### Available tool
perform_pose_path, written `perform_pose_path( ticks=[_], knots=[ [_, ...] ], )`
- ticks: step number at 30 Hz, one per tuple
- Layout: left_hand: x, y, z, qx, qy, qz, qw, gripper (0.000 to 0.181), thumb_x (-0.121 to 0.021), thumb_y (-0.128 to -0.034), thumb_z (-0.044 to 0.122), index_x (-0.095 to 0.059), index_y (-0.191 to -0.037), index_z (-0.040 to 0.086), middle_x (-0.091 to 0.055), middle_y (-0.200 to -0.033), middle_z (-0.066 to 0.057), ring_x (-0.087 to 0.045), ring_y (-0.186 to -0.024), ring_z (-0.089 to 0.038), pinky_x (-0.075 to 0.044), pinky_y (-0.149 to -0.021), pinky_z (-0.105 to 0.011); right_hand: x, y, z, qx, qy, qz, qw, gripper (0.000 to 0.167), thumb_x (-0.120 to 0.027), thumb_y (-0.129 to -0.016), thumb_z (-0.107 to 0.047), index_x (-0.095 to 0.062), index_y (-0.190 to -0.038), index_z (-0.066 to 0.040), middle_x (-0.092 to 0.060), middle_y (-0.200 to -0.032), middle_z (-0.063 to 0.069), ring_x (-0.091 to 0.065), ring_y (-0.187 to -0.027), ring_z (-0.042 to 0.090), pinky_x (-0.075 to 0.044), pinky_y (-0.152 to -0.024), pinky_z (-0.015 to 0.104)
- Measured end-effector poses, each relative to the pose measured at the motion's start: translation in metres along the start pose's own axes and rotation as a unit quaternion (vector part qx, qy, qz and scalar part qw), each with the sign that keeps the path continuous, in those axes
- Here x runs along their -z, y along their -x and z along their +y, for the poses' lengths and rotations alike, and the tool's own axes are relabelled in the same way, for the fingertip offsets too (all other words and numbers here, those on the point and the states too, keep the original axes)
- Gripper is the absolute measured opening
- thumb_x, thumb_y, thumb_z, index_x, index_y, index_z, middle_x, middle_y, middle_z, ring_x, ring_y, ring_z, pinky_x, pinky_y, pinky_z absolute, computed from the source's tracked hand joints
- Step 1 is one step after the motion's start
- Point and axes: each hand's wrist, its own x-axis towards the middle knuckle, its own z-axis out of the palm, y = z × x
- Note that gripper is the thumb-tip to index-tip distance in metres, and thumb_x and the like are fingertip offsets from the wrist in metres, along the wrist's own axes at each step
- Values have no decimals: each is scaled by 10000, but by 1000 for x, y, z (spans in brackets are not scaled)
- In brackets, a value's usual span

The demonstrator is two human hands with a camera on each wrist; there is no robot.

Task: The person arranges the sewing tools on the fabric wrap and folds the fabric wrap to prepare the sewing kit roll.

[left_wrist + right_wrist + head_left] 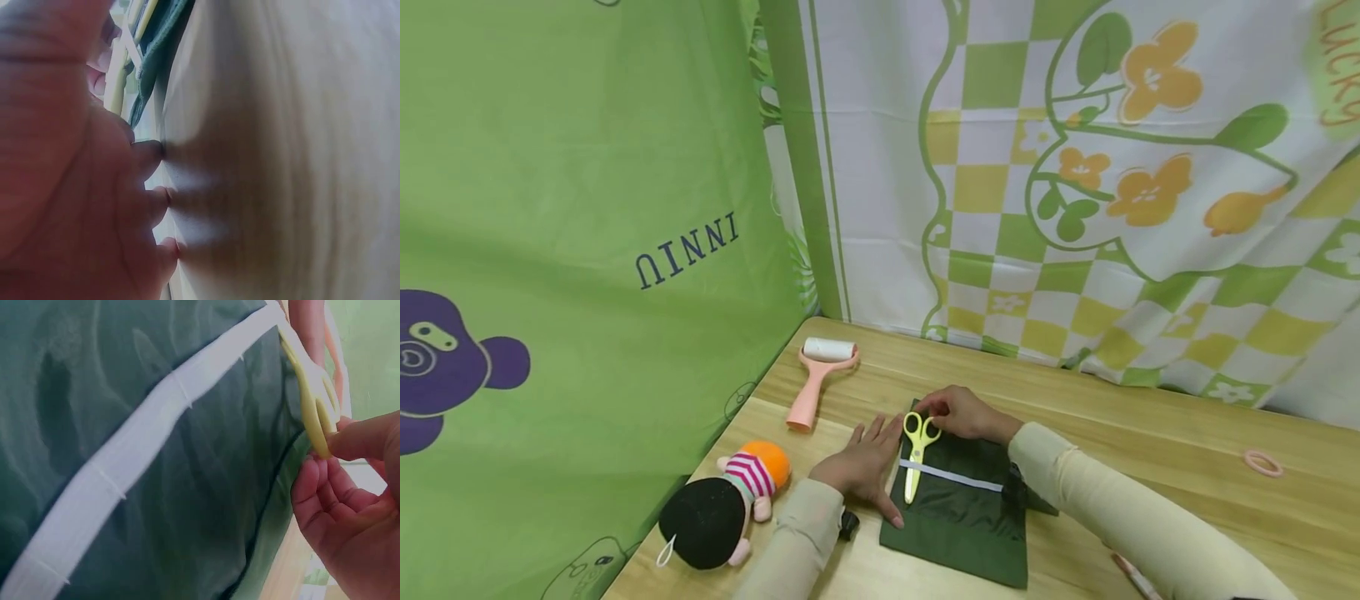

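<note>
A dark green cloth (951, 542) lies on the wooden table, with a white elastic strip (958, 477) stitched across it. Yellow scissors (914, 467) pass under the strip near its left end, loops toward the far edge. My right hand (972, 414) pinches a loop of the scissors (310, 403) in the right wrist view, thumb on top and the other fingers curled by the cloth's edge. With fingers spread, my left hand (867, 468) rests at the cloth's left edge; in the left wrist view the left hand (69, 181) has its fingertips on the table.
A pink lint roller (811, 392) lies at the back left. Nearer, at the left edge, is a doll (703, 521) with black hair. A pink ring (1262, 463) lies far right, and a slim object (1135, 575) is partly under my right sleeve.
</note>
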Motion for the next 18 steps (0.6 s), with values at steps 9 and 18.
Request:
perform_pose_path(
  ticks=[9,18],
  knots=[
    [-4,-3,-3,-47,28,-185,9998,1562,-889,-547,669,142,-1613,178,83,-1712,-55,84,-1580,-335,-55,-1245,-620,-7,1,2,84,-56,-494,9987,277,-667,-843,51,-728,-1114,46,-650,-748,64,-492,-659,-7,-439,-590,166],
    [-2,-4,-3,-59,170,-209,9996,1567,-909,-543,639,149,-1612,199,79,-1714,-52,88,-1579,-335,-48,-1245,-620,-12,4,3,-111,-22,-108,9999,281,-698,-847,40,-735,-1125,20,-716,-792,89,-515,-653,-11,-451,-584,170]
  ],
)
